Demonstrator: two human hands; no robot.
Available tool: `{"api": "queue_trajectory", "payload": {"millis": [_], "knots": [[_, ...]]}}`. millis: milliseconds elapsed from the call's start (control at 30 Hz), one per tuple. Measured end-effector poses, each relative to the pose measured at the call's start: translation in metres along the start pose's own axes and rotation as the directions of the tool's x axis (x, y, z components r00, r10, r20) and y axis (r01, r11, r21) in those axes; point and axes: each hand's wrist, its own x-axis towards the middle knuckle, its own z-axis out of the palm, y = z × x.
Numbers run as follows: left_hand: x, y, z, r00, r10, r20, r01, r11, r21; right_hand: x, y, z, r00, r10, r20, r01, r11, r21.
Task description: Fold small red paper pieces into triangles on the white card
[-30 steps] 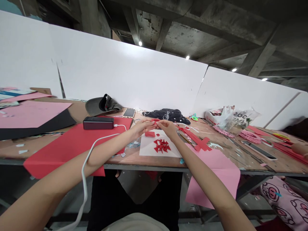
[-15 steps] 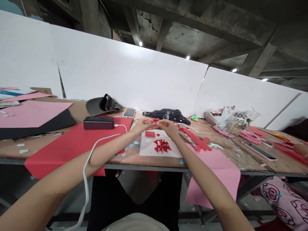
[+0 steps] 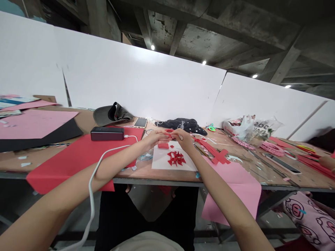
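My left hand [image 3: 157, 136] and my right hand [image 3: 181, 136] meet above the far edge of a white sheet [image 3: 160, 161]. Between their fingertips is a small piece of red paper [image 3: 169, 131], which both hands pinch; its exact shape is partly covered by the fingers. Below them on the sheet lies a heap of small folded red paper pieces [image 3: 176, 158] with pointed ends. A red paper rectangle [image 3: 163, 145] and a tiny red scrap [image 3: 172, 146] rest nearer to my hands.
Left are a power bank [image 3: 107, 133] with a white cable [image 3: 92, 198] crossing my left arm, red paper [image 3: 70, 164] and a cap [image 3: 112, 114]. Right are red strips [image 3: 214, 153], pink paper [image 3: 235, 188], a phone [image 3: 281, 163] and another person's hand [image 3: 327, 162].
My fingers have shifted slightly around the red paper, the right fingers bending more. The heap and the other things on the table stay where they were.
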Motion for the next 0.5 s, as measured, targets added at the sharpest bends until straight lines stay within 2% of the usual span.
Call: {"api": "queue_trajectory", "payload": {"millis": [200, 300, 400, 500], "knots": [[0.0001, 0.0069, -0.0005, 0.989, -0.121, 0.082, 0.132, 0.980, -0.150, -0.0023, 0.0044, -0.0038, 0.993, -0.098, 0.064, 0.100, 0.995, -0.029], [0.0036, 0.0068, -0.0004, 0.979, -0.189, 0.077, 0.203, 0.947, -0.247, -0.0034, 0.0059, -0.0044, 0.989, -0.125, 0.084, 0.129, 0.991, -0.045], [0.0054, 0.0064, 0.0002, 0.978, -0.205, 0.043, 0.208, 0.928, -0.309, -0.0037, 0.0062, -0.0036, 0.985, -0.153, 0.081, 0.157, 0.987, -0.047], [0.0030, 0.0070, 0.0006, 0.983, -0.183, 0.030, 0.184, 0.952, -0.246, -0.0034, 0.0033, -0.0014, 0.986, -0.155, 0.058, 0.156, 0.988, -0.018]]}}
